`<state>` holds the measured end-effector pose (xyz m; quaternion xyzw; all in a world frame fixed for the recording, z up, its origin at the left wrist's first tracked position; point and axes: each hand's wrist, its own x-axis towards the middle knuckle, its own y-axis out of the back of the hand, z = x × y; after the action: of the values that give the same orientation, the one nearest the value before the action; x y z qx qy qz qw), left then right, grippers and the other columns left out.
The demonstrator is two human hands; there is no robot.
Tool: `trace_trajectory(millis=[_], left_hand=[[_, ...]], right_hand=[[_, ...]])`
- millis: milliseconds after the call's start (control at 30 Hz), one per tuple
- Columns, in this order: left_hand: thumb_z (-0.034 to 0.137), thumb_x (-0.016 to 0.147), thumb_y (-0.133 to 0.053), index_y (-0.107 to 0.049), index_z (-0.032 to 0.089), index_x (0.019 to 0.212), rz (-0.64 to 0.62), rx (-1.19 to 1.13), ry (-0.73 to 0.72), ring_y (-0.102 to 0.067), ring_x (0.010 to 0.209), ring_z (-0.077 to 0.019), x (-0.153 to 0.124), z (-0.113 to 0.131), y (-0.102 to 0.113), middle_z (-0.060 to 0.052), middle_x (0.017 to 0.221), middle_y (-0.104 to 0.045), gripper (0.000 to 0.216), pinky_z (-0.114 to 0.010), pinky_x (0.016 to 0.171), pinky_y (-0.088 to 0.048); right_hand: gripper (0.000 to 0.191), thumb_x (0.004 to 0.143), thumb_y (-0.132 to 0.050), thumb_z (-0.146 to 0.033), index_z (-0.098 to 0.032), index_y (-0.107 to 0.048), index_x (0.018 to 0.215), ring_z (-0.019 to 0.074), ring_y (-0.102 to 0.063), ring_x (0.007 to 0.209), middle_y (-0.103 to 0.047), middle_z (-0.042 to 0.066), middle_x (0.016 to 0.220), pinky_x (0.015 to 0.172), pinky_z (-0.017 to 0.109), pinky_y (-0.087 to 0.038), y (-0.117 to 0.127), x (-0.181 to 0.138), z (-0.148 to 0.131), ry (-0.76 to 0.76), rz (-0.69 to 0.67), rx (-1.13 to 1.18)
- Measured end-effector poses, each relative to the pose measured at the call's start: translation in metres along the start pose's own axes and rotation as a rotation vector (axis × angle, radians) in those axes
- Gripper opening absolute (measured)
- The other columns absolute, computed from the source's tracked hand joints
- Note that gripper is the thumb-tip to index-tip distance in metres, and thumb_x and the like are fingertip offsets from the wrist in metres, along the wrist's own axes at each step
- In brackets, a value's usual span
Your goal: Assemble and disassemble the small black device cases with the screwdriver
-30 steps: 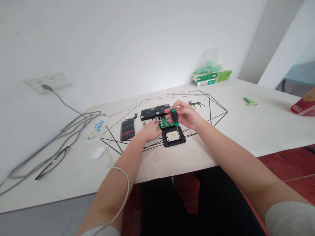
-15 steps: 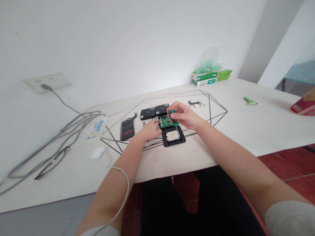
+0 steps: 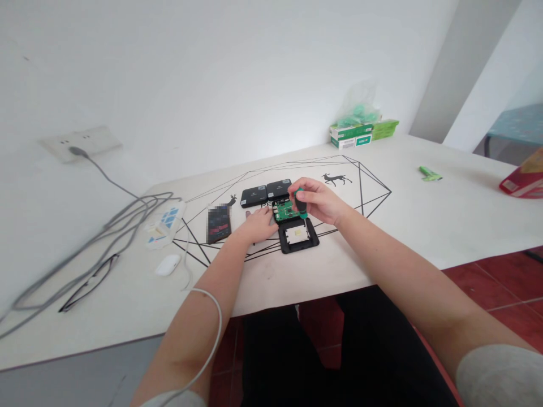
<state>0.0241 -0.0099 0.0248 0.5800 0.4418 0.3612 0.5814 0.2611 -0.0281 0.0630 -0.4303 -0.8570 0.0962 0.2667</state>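
Note:
A green-and-black screwdriver (image 3: 301, 203) is gripped in my right hand (image 3: 320, 202), its shaft pointing down at the right side of an opened black case half (image 3: 292, 249). Inside that half lies a silvery metal plate (image 3: 292, 235) with a pale yellowish square. A green circuit board (image 3: 283, 211) in a black casing sits directly behind it, partly covered by my right hand. My left hand (image 3: 260, 224) lies flat with fingers stretched out at the left edge of the board and case; whether it presses on them I cannot tell.
Two closed black boxes (image 3: 254, 195) stand behind the board. Left of my hands are a phone (image 3: 219, 223), a white earphone case (image 3: 168, 264), a plastic box (image 3: 166, 226), glasses (image 3: 90, 282) and grey cables (image 3: 91, 254). Green boxes (image 3: 351, 132) stand by the wall.
The screwdriver in my right hand has turned slightly, showing more of its black handle. My left hand keeps its place.

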Motion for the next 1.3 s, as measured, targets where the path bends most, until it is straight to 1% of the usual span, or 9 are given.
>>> trace_trajectory(millis=[100,167,267,433,667,833,1067,1200,1300], left_hand=[[0.046,0.099,-0.038,-0.047,0.018,0.156,-0.004,-0.009,0.001,-0.039,0.153,-0.0401,-0.0004,0.0006,0.0007,-0.02,0.167,-0.04,0.064,-0.068,0.122,-0.032],[0.046,0.099,-0.038,-0.044,0.016,0.158,-0.006,-0.014,-0.002,-0.038,0.154,-0.0401,-0.0009,0.001,0.0014,-0.02,0.168,-0.038,0.066,-0.07,0.121,-0.031],[0.044,0.099,-0.038,-0.043,0.018,0.158,-0.009,-0.019,-0.002,-0.038,0.154,-0.0398,-0.0018,0.0022,0.0027,-0.019,0.168,-0.038,0.065,-0.071,0.121,-0.031],[0.044,0.099,-0.038,-0.047,0.02,0.155,-0.019,-0.019,0.008,-0.036,0.155,-0.0398,-0.0024,0.004,0.0045,-0.018,0.167,-0.04,0.062,-0.07,0.122,-0.03],[0.046,0.1,-0.037,-0.05,0.02,0.153,-0.006,-0.004,0.0,-0.04,0.152,-0.0411,-0.0015,0.0023,0.003,-0.018,0.165,-0.043,0.061,-0.068,0.121,-0.034],[0.045,0.1,-0.038,-0.051,0.018,0.152,0.006,0.003,-0.005,-0.045,0.147,-0.0398,-0.001,0.0015,0.0011,-0.019,0.164,-0.043,0.06,-0.067,0.12,-0.036],[0.045,0.1,-0.038,-0.049,0.02,0.154,0.003,-0.012,-0.002,-0.043,0.15,-0.0401,-0.0029,0.0024,0.003,-0.018,0.165,-0.043,0.06,-0.065,0.12,-0.036],[0.046,0.1,-0.037,-0.045,0.02,0.157,-0.002,-0.008,-0.005,-0.041,0.152,-0.0396,-0.0027,0.0019,0.0035,-0.018,0.167,-0.041,0.063,-0.066,0.121,-0.034],[0.046,0.1,-0.037,-0.043,0.02,0.158,-0.008,-0.005,-0.001,-0.04,0.152,-0.04,-0.0019,0.0015,0.0028,-0.018,0.168,-0.039,0.064,-0.068,0.121,-0.032]], right_hand=[[0.03,0.081,-0.084,-0.042,-0.019,-0.072,0.096,0.017,-0.071,0.082,-0.075,0.004,0.096,0.071,0.031,-0.063,-0.0004,-0.0006,-0.0012,-0.01,-0.042,0.041],[0.029,0.082,-0.081,-0.041,-0.019,-0.071,0.097,0.0199,-0.074,0.086,-0.078,0.006,0.102,0.077,0.038,-0.066,0.0002,-0.0004,-0.0023,-0.03,-0.069,0.067],[0.028,0.08,-0.079,-0.036,-0.02,-0.069,0.101,0.021,-0.076,0.081,-0.081,0.006,0.099,0.079,0.041,-0.066,0.0015,-0.0002,-0.0039,-0.078,-0.108,0.084],[0.027,0.08,-0.08,-0.032,-0.02,-0.07,0.103,0.018,-0.076,0.077,-0.081,0.005,0.094,0.077,0.034,-0.063,0.0008,-0.0019,-0.0059,-0.053,-0.086,0.026],[0.037,0.075,-0.09,-0.033,-0.022,-0.069,0.104,0.0141,-0.073,0.078,-0.078,0.002,0.095,0.07,0.026,-0.058,-0.0018,-0.0014,-0.0022,-0.03,-0.022,-0.026],[0.045,0.068,-0.096,-0.028,-0.023,-0.063,0.098,0.009,-0.063,0.067,-0.07,-0.005,0.085,0.061,0.022,-0.05,-0.0038,0.0004,-0.0001,0.02,-0.026,-0.055],[0.055,0.064,-0.099,-0.031,-0.025,-0.051,0.091,0.0067,-0.055,0.061,-0.061,-0.01,0.078,0.058,0.021,-0.046,-0.0032,0.0034,0.0007,0.062,0.053,-0.059],[0.043,0.072,-0.092,-0.042,-0.023,-0.057,0.088,0.01,-0.061,0.064,-0.067,-0.005,0.08,0.058,0.022,-0.049,-0.0026,0.0033,0.0001,0.067,0.091,-0.035],[0.033,0.078,-0.084,-0.044,-0.022,-0.061,0.088,0.0153,-0.069,0.072,-0.075,0.001,0.086,0.063,0.026,-0.056,-0.0018,0.0032,-0.0019,0.048,0.079,0.02]])
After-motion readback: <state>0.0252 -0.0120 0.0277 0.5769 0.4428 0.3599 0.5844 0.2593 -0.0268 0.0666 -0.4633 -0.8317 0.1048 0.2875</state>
